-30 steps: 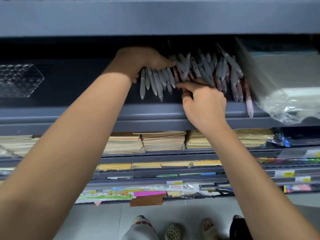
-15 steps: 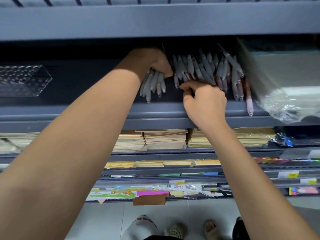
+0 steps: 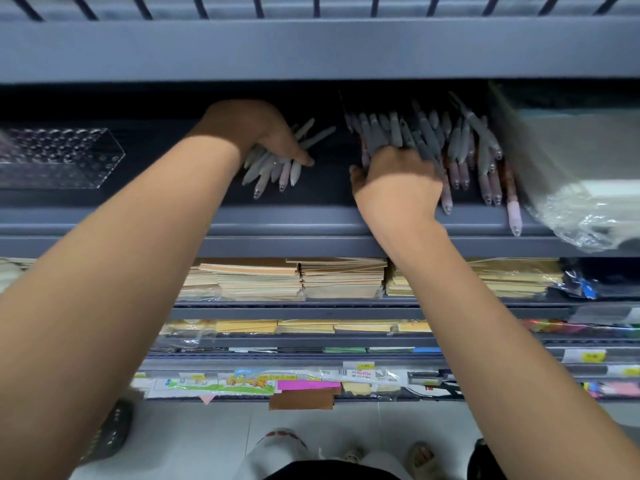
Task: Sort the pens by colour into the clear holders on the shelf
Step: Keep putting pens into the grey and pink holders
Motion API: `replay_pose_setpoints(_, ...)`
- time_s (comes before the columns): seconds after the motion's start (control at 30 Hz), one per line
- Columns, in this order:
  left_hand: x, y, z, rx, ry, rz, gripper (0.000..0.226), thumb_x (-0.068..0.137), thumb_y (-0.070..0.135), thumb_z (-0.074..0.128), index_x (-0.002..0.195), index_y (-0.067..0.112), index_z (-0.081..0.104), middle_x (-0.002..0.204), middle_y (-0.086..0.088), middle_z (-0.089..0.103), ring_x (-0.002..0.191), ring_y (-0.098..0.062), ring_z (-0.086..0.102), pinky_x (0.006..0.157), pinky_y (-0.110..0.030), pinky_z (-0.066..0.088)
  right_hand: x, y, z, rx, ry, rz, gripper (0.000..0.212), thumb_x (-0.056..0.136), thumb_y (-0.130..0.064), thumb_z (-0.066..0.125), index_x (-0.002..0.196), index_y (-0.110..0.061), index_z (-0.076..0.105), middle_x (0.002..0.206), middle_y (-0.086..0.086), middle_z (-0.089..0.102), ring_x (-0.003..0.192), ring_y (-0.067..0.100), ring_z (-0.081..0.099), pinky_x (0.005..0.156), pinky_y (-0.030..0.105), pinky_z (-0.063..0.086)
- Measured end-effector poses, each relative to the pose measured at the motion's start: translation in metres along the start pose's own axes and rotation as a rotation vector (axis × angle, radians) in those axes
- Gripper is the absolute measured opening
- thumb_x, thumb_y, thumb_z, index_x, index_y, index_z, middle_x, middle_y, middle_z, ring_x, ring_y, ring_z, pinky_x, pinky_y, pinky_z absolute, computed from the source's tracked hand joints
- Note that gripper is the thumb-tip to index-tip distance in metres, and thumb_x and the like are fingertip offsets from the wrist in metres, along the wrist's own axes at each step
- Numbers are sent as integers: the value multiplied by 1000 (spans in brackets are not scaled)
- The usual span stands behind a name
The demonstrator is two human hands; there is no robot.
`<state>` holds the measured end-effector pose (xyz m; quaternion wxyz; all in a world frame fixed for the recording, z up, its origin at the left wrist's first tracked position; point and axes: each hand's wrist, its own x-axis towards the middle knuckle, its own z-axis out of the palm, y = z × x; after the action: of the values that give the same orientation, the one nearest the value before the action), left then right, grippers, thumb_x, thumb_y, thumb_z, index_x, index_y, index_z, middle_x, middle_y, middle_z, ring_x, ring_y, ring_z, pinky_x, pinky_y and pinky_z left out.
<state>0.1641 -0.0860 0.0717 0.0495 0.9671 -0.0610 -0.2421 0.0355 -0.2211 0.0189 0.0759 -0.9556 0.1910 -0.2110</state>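
Observation:
On the dark grey shelf [image 3: 311,220] my left hand [image 3: 256,128] is closed over a bundle of several pale grey pens [image 3: 277,168], their tips pointing toward me. To its right lies a loose pile of pens [image 3: 460,147], grey and reddish-pink ones mixed. My right hand [image 3: 398,178] rests on the left part of that pile with its fingers curled among the pens; which pens it grips is hidden by the hand. A clear holder [image 3: 59,157] with a dimpled surface stands at the far left of the same shelf, with no pens visible in it.
A clear plastic-wrapped package [image 3: 581,174] fills the shelf's right end, right beside the pile. One pink pen [image 3: 514,213] hangs over the shelf's front lip. Another shelf [image 3: 311,46] runs close overhead. Below are stacks of brown and yellow envelopes [image 3: 294,278]. A person's feet show on the floor.
My left hand has gathered the fanned-out grey pens into a bundle and drawn them left, away from the pile. My right hand has shifted a little right and pushed deeper into the pile.

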Motion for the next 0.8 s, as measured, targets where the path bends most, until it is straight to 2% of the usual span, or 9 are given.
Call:
replay_pose_setpoints(0.2,-2,4,-7,3,-40,-6,37,84,38,68,88,2,67,88,-16,69,91,-33,68,74,-35,56,28,-9,-4,25,-156,135,36,89,-23,64,122,-10,59,127,14,60,120,39,56,82,39,48)
replay_pose_setpoints(0.3,-12,6,-7,113,-56,-20,50,86,28,60,122,-6,63,63,-22,70,48,-31,68,45,-26,52,38,-5,-12,121,-251,190,46,81,-30,68,121,-9,57,127,14,60,119,36,57,82,32,45)
replay_pose_setpoints(0.37,-17,3,-3,95,30,35,65,88,20,56,150,10,40,73,-24,72,32,-26,60,33,-19,43,41,-1,-16,235,-333,270,46,74,-35,69,113,-11,61,111,14,67,95,31,66,69,29,45)
replay_pose_setpoints(0.43,-19,0,3,37,120,92,71,88,12,54,154,18,31,83,-21,66,37,-27,59,34,-17,37,37,2,-20,497,-434,335,24,71,-30,66,88,-13,61,76,10,63,50,21,51,47,22,39)
replay_pose_setpoints(0.5,-16,-3,10,19,219,100,56,84,10,57,140,10,49,97,-18,65,53,-22,50,45,-23,34,29,7,-22,715,-544,392,14,75,-27,61,71,-16,53,61,4,49,34,13,28,37,15,24)
replay_pose_setpoints(0.53,-15,-4,13,-4,262,109,47,83,12,58,130,10,55,102,-16,65,58,-19,47,49,-22,34,24,11,-22,780,-583,403,16,78,-26,60,68,-16,53,58,2,46,32,11,25,36,13,21)
replay_pose_setpoints(0.63,-18,-9,17,-67,377,132,20,81,27,59,96,14,54,71,-9,64,64,-23,53,58,-21,37,7,22,-28,911,-626,401,19,78,-21,60,61,-14,58,46,-4,45,32,9,31,33,14,25)
replay_pose_setpoints(0.7,-21,-14,14,-129,324,92,24,77,33,51,76,9,53,46,-10,62,54,-24,61,51,-20,38,-6,26,-31,974,-642,390,18,77,-20,62,60,-14,62,45,-4,49,33,10,38,33,17,31)
replay_pose_setpoints(0.8,-23,-26,10,-498,209,82,27,66,25,48,63,1,60,57,-22,67,58,-26,71,62,-24,52,-22,32,-33,1072,-652,341,13,77,-14,60,67,-8,66,48,2,55,36,13,45,34,21,37)
